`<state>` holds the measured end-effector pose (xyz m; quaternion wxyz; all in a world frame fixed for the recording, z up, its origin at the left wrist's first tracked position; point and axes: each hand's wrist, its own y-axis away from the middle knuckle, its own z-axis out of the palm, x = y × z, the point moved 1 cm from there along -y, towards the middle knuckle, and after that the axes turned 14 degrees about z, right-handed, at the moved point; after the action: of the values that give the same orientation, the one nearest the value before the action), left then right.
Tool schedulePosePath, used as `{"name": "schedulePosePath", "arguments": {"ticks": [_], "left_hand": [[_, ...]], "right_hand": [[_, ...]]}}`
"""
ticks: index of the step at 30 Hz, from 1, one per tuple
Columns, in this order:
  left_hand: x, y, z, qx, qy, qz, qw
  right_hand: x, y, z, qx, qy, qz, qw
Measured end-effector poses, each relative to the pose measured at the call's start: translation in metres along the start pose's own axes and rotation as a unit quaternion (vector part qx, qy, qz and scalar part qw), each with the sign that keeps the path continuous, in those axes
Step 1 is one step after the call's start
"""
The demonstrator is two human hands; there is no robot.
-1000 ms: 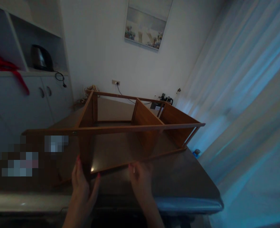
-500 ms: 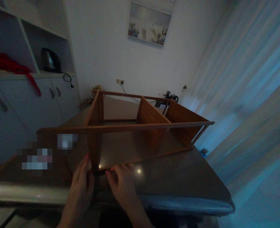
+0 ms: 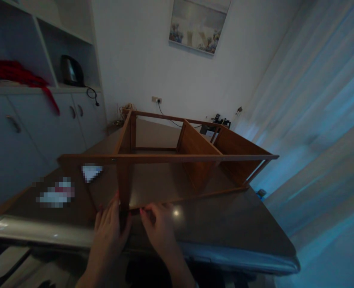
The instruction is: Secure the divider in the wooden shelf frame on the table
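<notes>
**Both hands down at the near post of the frame**

Nearest to us, our left hand (image 3: 109, 232) sits at the near edge of the table (image 3: 240, 240), left of its middle. Its fingers are on the left of the foot of the near upright post and its thumb on the right, so it has a narrow grip around the wood. Our right hand (image 3: 157, 228) is just beside it, touching or almost touching. Its fingers are curled in tight, with the tips at the low rail where it meets that post. We can't tell if they're pinching anything small in there, it's too dark.

The wooden frame (image 3: 195, 158) takes up most of the table. Its low near rail runs from the post toward the right edge, and one long top bar crosses above it and sticks out past the post on the left. Two panels divide the right half, and the back rail lies close to the far edge.

There's something blurred out (image 3: 57, 194) on the left part of the table.

Farther back on the left, a white cabinet (image 3: 29, 128) has a kettle (image 3: 71, 71) and a red cloth (image 3: 15, 72) on its shelf. A picture (image 3: 199, 26) hangs on the far wall, and curtains (image 3: 315, 100) run down the right side.
</notes>
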<state>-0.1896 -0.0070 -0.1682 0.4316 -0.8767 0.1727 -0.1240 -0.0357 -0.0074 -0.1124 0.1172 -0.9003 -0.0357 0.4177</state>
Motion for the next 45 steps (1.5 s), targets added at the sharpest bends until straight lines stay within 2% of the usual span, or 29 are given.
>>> {"name": "schedulePosePath", "arguments": {"ticks": [5, 10, 19, 24, 26, 29, 31, 34, 37, 41, 45], "left_hand": [[0.004, 0.007, 0.001, -0.028, -0.006, -0.020, 0.999], [0.005, 0.008, -0.001, -0.066, 0.014, -0.048, 0.997], [0.002, 0.011, -0.007, -0.052, 0.092, -0.056, 0.993], [0.000, 0.027, -0.015, 0.033, 0.092, -0.055, 0.994], [-0.003, 0.033, -0.019, 0.089, 0.041, -0.078, 0.992], [-0.013, 0.032, -0.025, 0.193, -0.024, -0.117, 0.974], [-0.021, 0.026, -0.028, 0.214, 0.000, -0.138, 0.967], [-0.027, 0.018, -0.026, 0.151, 0.079, -0.181, 0.969], [-0.025, 0.018, -0.021, 0.096, 0.102, -0.222, 0.965], [-0.021, 0.021, -0.014, 0.087, 0.136, -0.239, 0.957], [-0.021, 0.018, -0.017, 0.073, 0.126, -0.239, 0.960]], "right_hand": [[-0.001, 0.001, 0.004, -0.004, 0.002, -0.016, 1.000], [-0.004, 0.006, 0.016, -0.020, 0.053, -0.040, 0.998], [-0.008, 0.002, 0.027, -0.033, 0.123, -0.062, 0.990], [-0.012, 0.005, 0.029, -0.038, 0.144, -0.067, 0.987], [-0.015, 0.006, 0.031, -0.031, 0.147, -0.075, 0.986], [-0.020, 0.006, 0.035, -0.024, 0.146, -0.087, 0.985], [-0.023, 0.007, 0.038, -0.023, 0.139, -0.093, 0.986], [-0.026, 0.007, 0.041, -0.021, 0.134, -0.092, 0.986], [-0.027, 0.008, 0.042, -0.028, 0.137, -0.083, 0.987], [-0.028, 0.008, 0.043, -0.033, 0.132, -0.068, 0.988], [-0.027, 0.009, 0.043, -0.026, 0.142, -0.074, 0.987]]}}
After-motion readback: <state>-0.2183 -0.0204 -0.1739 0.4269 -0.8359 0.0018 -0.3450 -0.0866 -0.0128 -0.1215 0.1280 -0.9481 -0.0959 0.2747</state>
